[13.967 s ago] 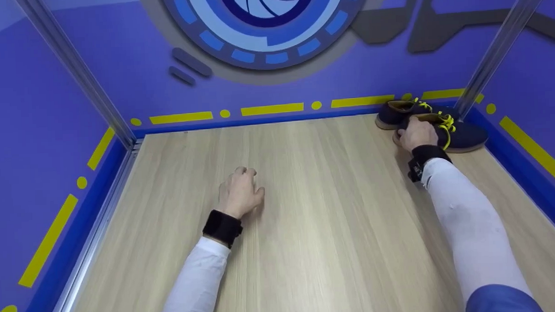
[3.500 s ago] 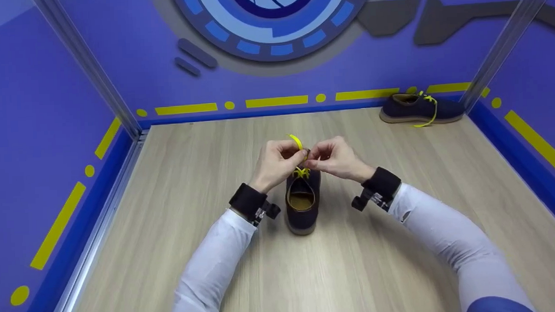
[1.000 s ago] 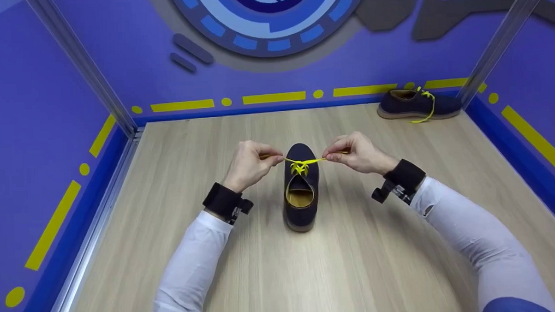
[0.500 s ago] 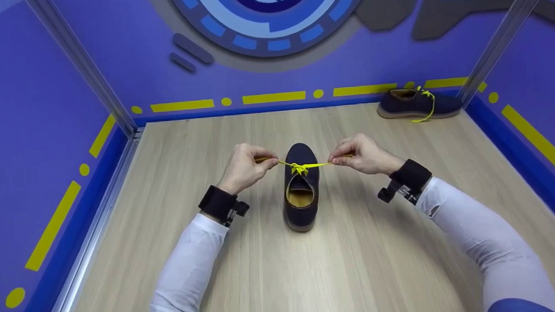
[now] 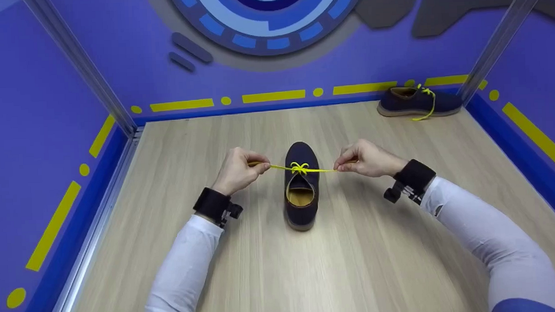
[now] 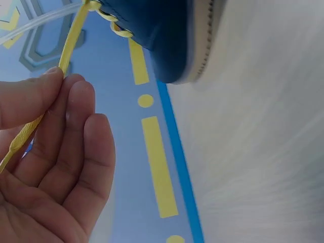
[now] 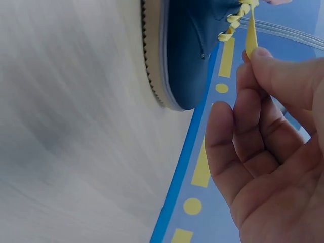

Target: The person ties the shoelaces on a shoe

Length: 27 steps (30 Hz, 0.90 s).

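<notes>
While your left hand (image 5: 239, 170) pinches one side of the yellow lace (image 5: 299, 168), your right hand (image 5: 366, 159) pinches the other.
Each thumb presses lace against a finger; other fingers bend softly. Your arms reach forward, one hand each side of the dark shoe (image 5: 300, 183), which stands on the wooden board (image 5: 281, 276), toe pointing away.

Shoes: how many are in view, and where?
2: the near shoe, between the left hand and right hand; the far shoe, in the far right corner of the wooden surface. No others show.
</notes>
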Motion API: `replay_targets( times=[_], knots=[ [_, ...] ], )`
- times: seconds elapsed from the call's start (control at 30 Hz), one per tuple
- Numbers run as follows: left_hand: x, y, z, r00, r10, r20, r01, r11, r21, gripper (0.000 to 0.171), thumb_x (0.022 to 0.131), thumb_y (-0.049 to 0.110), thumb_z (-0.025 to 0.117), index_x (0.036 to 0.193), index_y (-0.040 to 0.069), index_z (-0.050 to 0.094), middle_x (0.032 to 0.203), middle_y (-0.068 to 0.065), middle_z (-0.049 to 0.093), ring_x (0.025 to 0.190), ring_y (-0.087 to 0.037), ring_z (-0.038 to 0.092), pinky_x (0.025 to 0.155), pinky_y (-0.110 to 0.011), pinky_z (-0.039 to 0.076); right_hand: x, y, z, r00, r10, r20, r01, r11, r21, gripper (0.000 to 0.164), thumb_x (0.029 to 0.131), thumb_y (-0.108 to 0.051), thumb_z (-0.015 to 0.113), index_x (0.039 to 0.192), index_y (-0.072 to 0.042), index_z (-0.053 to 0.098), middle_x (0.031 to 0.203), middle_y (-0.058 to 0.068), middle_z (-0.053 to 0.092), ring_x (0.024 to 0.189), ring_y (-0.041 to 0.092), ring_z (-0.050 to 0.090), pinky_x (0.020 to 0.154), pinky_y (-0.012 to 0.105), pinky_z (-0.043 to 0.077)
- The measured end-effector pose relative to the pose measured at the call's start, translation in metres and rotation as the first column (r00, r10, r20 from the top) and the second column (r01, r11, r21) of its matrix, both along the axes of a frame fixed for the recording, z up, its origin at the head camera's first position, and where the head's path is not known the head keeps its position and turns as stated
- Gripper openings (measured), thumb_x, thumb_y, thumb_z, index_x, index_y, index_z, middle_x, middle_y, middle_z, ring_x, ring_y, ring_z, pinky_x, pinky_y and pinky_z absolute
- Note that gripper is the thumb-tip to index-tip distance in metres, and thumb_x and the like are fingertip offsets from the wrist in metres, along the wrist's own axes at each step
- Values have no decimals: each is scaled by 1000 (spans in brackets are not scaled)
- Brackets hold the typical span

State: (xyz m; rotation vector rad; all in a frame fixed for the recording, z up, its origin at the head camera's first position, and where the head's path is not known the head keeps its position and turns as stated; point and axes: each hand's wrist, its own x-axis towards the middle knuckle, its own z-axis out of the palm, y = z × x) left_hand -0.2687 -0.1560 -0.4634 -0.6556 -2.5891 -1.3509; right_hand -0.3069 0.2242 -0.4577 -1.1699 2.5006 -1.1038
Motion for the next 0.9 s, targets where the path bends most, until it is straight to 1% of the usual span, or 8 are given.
replay_targets(
  times=[0.17, 0.27, 0.37, 0.53, 0.67, 0.8, 0.87, 0.9],
  knots=[
    [-1, -6, -12, 1000, 1, 1, -1, 998, -64, 6, 93, 7, 79, 91, 9, 85, 82, 0, 79, 70, -11, 67, 62, -24, 52, 0, 6, -6, 997, 49, 58, -53, 996, 70, 10, 95, -6, 79, 101, 1, 83, 85, 2, 74, 75, 11, 58, 66, 21, 45],
    [1, -11, -15, 1000, 11, -9, -12, 994, -112, 8, 93, 5, 78, 89, 8, 84, 79, 0, 77, 67, -11, 65, 59, -24, 51, 0, 9, -9, 993, 74, 91, -81, 993, 81, 9, 93, -2, 80, 100, 3, 83, 80, 3, 72, 72, 10, 55, 65, 21, 43],
    [4, -18, -19, 999, 33, 7, -32, 989, -143, 9, 92, 3, 78, 87, 7, 84, 77, 1, 76, 66, -12, 63, 57, -24, 49, -1, 12, -11, 990, 99, 100, -107, 991, 78, 8, 90, 4, 80, 97, 2, 84, 78, 6, 71, 71, 11, 56, 64, 19, 44],
    [9, -25, -23, 995, 69, 74, -57, 986, -154, 9, 92, 4, 78, 88, 9, 84, 78, 2, 75, 66, -13, 60, 56, -24, 47, -2, 16, -12, 986, 122, 112, -130, 989, 71, 12, 88, 11, 78, 97, 6, 83, 82, 18, 73, 72, 27, 62, 65, 16, 43],
    [9, -26, -24, 993, 78, 91, -64, 986, -151, 7, 92, 6, 79, 90, 9, 84, 80, 2, 76, 68, -13, 61, 57, -25, 48, -2, 17, -13, 986, 140, 89, -147, 986, 82, 11, 89, 16, 74, 99, 13, 79, 82, 25, 72, 71, 41, 61, 64, 15, 41],
    [7, -25, -26, 993, 90, 77, -77, 985, -156, 6, 92, 6, 81, 90, 10, 85, 80, 3, 76, 68, -13, 61, 58, -26, 48, 7, 14, -3, 984, 163, 68, -168, 983, 69, 13, 89, 20, 71, 96, 12, 79, 80, 28, 71, 69, 42, 59, 64, 15, 41],
    [7, -24, -28, 993, 90, 73, -77, 984, -163, 5, 91, 7, 81, 90, 10, 85, 80, 3, 76, 69, -13, 62, 60, -27, 49, 12, 10, 5, 983, 172, 64, -176, 982, 64, 14, 87, 21, 71, 93, 11, 79, 80, 28, 70, 68, 38, 59, 64, 17, 42],
    [8, -24, -29, 993, 90, 78, -76, 983, -169, 5, 92, 7, 81, 90, 10, 85, 81, 3, 76, 71, -14, 63, 62, -29, 51, 12, 10, 4, 983, 167, 70, -172, 983, 65, 14, 88, 20, 72, 93, 10, 80, 80, 25, 71, 68, 35, 59, 64, 18, 43]
  ],
)
